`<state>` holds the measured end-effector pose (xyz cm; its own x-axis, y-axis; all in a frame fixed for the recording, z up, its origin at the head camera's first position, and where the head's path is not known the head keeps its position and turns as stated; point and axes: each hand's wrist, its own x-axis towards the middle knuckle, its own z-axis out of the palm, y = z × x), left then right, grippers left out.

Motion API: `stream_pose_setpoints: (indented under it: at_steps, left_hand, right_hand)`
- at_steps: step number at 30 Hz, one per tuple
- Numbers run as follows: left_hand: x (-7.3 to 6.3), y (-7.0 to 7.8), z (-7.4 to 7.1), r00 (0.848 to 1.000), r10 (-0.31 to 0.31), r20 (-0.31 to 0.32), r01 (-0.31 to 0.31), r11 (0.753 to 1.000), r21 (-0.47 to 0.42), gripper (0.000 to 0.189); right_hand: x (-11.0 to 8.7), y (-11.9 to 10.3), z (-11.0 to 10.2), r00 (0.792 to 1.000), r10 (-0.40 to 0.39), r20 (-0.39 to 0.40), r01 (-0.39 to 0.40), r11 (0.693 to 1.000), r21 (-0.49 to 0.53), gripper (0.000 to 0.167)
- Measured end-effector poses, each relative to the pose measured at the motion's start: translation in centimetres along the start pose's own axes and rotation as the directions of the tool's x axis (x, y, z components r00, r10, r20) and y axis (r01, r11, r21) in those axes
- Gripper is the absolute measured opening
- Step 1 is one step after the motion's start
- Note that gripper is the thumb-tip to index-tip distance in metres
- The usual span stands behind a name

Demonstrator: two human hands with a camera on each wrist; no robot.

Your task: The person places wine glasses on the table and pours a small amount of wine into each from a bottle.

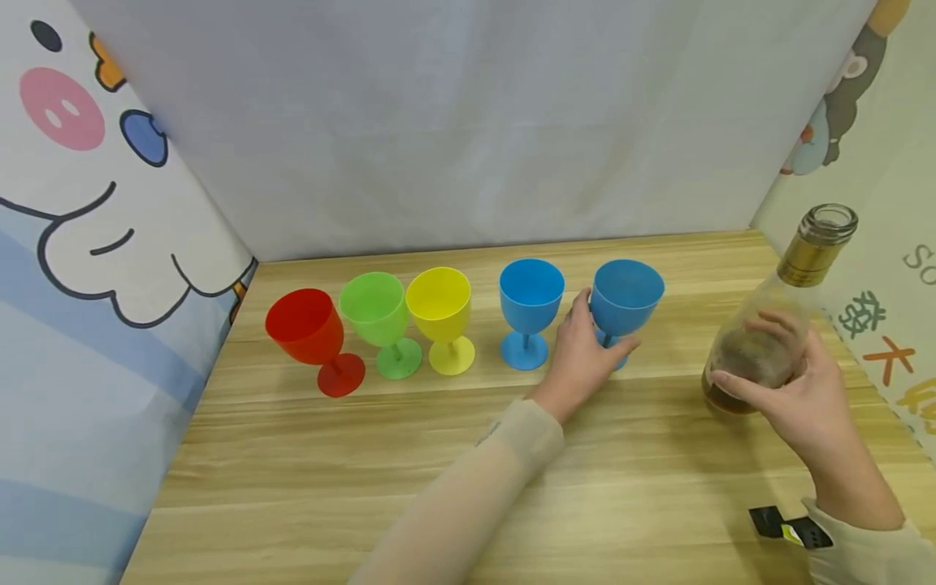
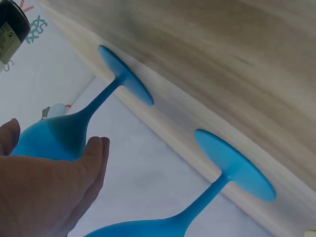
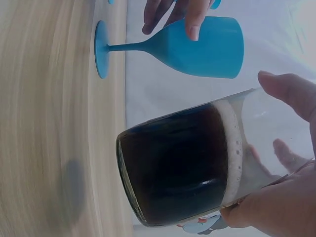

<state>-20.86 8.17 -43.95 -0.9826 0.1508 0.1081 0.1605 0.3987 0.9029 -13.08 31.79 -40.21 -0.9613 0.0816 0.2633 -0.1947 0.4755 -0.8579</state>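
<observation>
Fingers: left hand [image 1: 585, 351] curls round rightmost blue, stemmed, plastic-looking goblet [image 1: 626, 309], right of centre; right hand [image 1: 812, 398] grips clear glass bottle [image 3: 190, 160], frame's right | Step: seemingly steadying goblet | Next: likely calls for controlled bottle approach

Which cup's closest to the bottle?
The rightmost blue cup, held by the left hand; the other blue cup, yellow cup, green cup and red cup stand farther left.

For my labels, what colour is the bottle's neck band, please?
The neck band is gold, seen best in the head view.
</observation>
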Motion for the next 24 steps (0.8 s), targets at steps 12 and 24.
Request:
stream_pose_setpoints:
  at_steps: [12, 24]
  left_hand:
    - [-2.3, -0.4, -2.1, 0.998, -0.013, 0.053, 0.007, 0.994, 0.108, 0.076]
    - [-5.4, -0.8, -5.1, 1.0, -0.006, 0.013, 0.006, 0.999, -0.032, 0.05]
  right_hand:
    - [0.1, -0.1, 0.4, 1.0, -0.019, 0.01, 0.019, 1.0, 0.006, 0.089]
    - [0.3, 0.1, 0.4, 0.999, -0.021, 0.031, 0.02, 0.999, 0.027, 0.089]
